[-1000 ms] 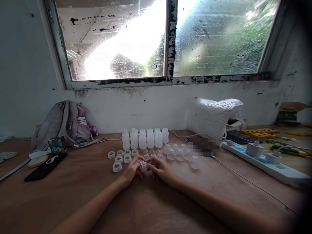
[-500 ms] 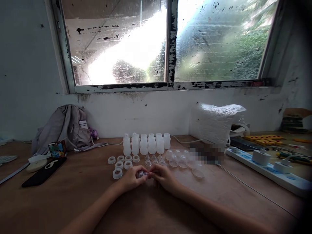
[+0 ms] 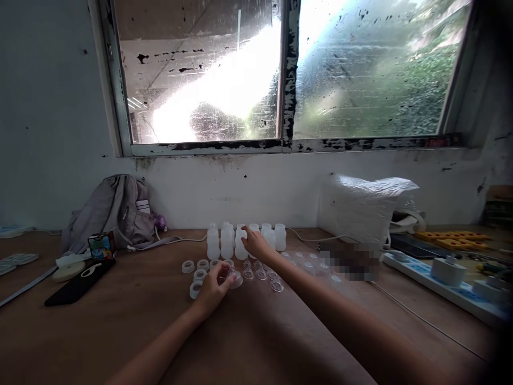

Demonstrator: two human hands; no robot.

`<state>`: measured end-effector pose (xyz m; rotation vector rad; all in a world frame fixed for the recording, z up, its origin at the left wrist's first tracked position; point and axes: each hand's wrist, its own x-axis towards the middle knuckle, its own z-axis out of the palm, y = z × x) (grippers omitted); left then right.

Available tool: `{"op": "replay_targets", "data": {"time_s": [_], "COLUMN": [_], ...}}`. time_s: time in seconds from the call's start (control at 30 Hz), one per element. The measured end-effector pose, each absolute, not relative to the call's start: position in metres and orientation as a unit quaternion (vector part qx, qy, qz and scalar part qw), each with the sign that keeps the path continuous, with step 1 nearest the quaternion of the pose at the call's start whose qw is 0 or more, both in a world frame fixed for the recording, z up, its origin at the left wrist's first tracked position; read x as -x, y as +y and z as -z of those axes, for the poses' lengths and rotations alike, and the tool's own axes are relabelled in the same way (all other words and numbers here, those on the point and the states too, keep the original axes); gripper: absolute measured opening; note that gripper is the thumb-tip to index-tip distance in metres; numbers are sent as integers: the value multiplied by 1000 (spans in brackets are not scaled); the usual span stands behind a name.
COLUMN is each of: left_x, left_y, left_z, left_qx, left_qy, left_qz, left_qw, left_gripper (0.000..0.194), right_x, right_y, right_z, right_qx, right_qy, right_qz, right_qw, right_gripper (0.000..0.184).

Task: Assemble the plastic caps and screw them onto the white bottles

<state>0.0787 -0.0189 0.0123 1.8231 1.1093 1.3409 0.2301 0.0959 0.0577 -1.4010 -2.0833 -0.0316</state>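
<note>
- Left hand (image 3: 212,290) pinches a clear ringed piece (image 3: 238,280) between thumb and fingers, in front of the frosted bottles (image 3: 214,243).
- Right hand (image 3: 256,244) reaches over to the third bottle (image 3: 241,252) from the left, fingers at its upper part — from here I can't tell whether they grip it.
- White rings (image 3: 188,266) lie beside the left hand.
- Clear teats (image 3: 261,274) stand between the ringed piece and some clear domes (image 3: 310,267).

Right hand (image 3: 258,245) at a group of translucent bottles (image 3: 239,250).
The left hand (image 3: 214,290) holds a clear part (image 3: 237,279) beside white rings (image 3: 188,266) on the brown table (image 3: 248,337).
</note>
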Motion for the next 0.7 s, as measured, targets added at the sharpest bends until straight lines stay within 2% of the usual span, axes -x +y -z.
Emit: {"op": "replay_targets", "data": {"time_s": [0.17, 0.43, 0.7], "left_x": [-76, -69, -72], "left_y": [-19, -18, -27], "left_z": [-14, -16, -35], "left_qx": [-662, -616, -603], "left_qy": [428, 437, 405], "left_qz": [-549, -608, -643], "left_qw": [277, 246, 244], "left_gripper": [19, 20, 19], "right_x": [-224, -246, -254], "right_y": [103, 52, -16], "right_z": [-56, -101, -66], "right_qx": [536, 456, 337], "right_qy": [-785, -815, -863], "right_qz": [21, 40, -142], "right_qw": [309, 357, 349], "right_gripper": [19, 15, 11]}}
